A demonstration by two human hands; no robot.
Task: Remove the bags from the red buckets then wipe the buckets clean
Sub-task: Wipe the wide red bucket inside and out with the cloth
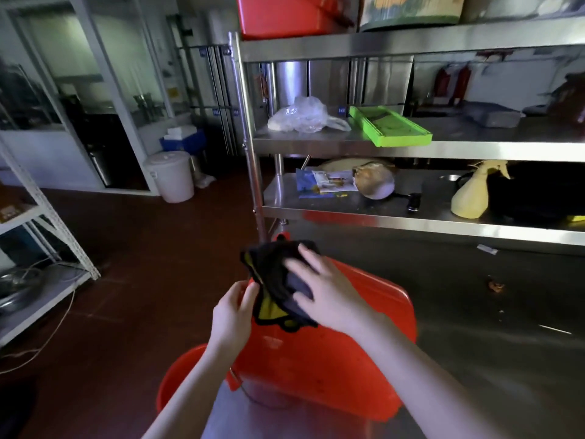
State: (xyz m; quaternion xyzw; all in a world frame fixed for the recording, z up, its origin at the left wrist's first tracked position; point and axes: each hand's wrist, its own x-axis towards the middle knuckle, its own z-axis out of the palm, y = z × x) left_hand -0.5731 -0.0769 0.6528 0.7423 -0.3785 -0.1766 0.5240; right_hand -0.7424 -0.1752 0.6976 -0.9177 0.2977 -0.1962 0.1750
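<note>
The red bucket [332, 359] lies tipped over under both hands, its smooth outer wall facing up, resting on the steel table [506, 312] that stretches away to the right of the right hand. A dark cloth [275, 277] with a yellow border is draped over the bucket's far upper corner. The right hand [326, 289] lies flat on it with fingers spread, pressing it to the plastic. The left hand [232, 312] has its fingers and thumb curled round the bucket's left edge, just beside the cloth's hanging yellow hem. Below the left forearm, a second red bucket [180, 378] shows only its rounded rim. Beyond the hands rises a steel shelf rack [411, 147]. Straight above the cloth a crumpled clear plastic bag [300, 117] sits on it, with a green tray [391, 126] just beside. A yellow spray bottle [471, 193] stands far to the right. A red tub [278, 17] is on the top shelf. Well off to the left of the left hand, a white lidded pail [171, 175] stands on the floor.
</note>
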